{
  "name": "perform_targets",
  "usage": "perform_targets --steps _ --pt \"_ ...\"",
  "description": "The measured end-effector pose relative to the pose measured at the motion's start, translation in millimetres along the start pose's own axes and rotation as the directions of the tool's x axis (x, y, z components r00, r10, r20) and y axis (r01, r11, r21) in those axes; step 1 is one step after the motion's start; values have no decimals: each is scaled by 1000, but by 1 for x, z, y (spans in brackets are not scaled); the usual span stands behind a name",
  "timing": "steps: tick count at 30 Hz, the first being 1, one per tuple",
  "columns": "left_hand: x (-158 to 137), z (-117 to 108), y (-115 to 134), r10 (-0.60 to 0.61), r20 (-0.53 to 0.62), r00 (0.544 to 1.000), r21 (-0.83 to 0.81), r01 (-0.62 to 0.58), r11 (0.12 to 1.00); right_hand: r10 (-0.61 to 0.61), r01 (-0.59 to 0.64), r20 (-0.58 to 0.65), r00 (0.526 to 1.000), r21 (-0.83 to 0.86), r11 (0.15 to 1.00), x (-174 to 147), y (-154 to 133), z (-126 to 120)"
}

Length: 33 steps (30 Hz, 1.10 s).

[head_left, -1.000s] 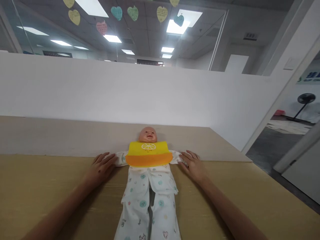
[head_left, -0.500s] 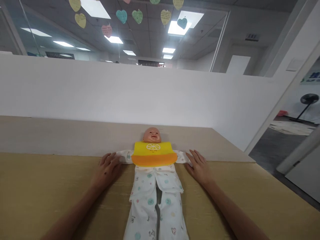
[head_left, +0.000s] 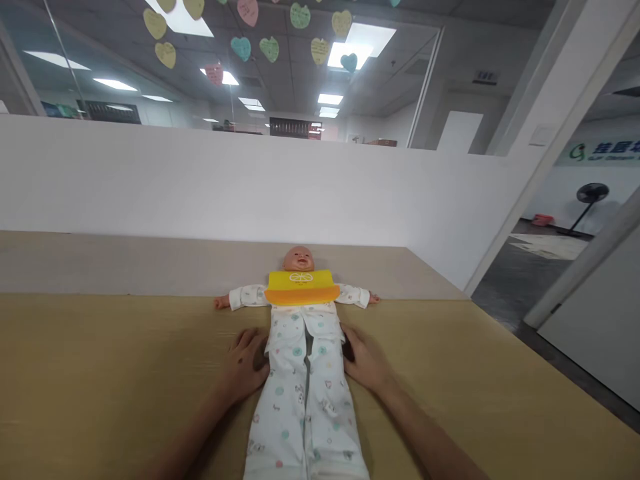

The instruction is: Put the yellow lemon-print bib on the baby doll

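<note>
A baby doll lies on its back with its arms stretched out to both sides. Its white patterned clothes cover the body and legs, and a yellow bib with an orange lower pocket and a citrus-slice print lies over its chest. My left hand rests beside the doll's left-of-view hip, fingers curved and thumb apart, at the cloth's edge. On the opposite side my right hand is at the other hip, thumb and fingers spread against the fabric. Neither hand grips anything that I can see.
The doll lies on a tan tabletop with a paler strip along the back. Behind stands a white partition with glass above, dotted with heart-shaped notes. A doorway at the right shows a black fan.
Both hands have left the ends of the doll's sleeves and come down and inward to its hips. The doll's hands are now uncovered. The view has shifted slightly.
</note>
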<state>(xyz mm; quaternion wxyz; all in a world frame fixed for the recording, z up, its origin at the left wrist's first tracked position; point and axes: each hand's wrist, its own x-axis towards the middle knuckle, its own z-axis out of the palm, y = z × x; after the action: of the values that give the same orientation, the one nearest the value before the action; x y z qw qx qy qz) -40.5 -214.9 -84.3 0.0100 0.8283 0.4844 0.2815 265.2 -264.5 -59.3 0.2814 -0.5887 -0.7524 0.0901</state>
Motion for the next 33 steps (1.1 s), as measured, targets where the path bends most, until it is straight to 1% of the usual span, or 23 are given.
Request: perform_targets --steps 3,5,8,12,17,20,23,28,31,33 --pt "4 -6 13 -152 70 986 -33 154 987 73 -73 12 997 29 997 1 -16 3" --pt "9 -11 20 -228 73 971 -27 230 973 99 -100 9 995 36 994 2 -22 6" --pt "15 -14 29 -295 60 954 -6 296 955 137 -136 -13 990 58 989 3 -29 11" --pt "20 -11 36 -361 86 929 15 361 932 184 -182 -26 983 53 982 3 -32 14" --pt "21 -5 35 -338 5 941 93 336 937 215 -215 -5 977 17 977 4 -34 14" --pt "19 -6 35 -338 -16 941 105 337 935 262 -262 6 965 -63 963 3 -37 11" --pt "16 -8 37 -315 -59 947 114 320 941 304 -303 -19 952 -157 940 3 -39 8" --pt "16 -9 39 -239 -132 962 115 255 960 274 -276 -46 961 -253 927 5 -36 10" --pt "16 -9 40 -226 -132 965 135 244 960 279 -280 -49 959 -302 911 6 -34 12" --pt "15 -10 42 -256 -114 960 150 272 951 291 -297 -69 954 -309 903 6 -33 13"
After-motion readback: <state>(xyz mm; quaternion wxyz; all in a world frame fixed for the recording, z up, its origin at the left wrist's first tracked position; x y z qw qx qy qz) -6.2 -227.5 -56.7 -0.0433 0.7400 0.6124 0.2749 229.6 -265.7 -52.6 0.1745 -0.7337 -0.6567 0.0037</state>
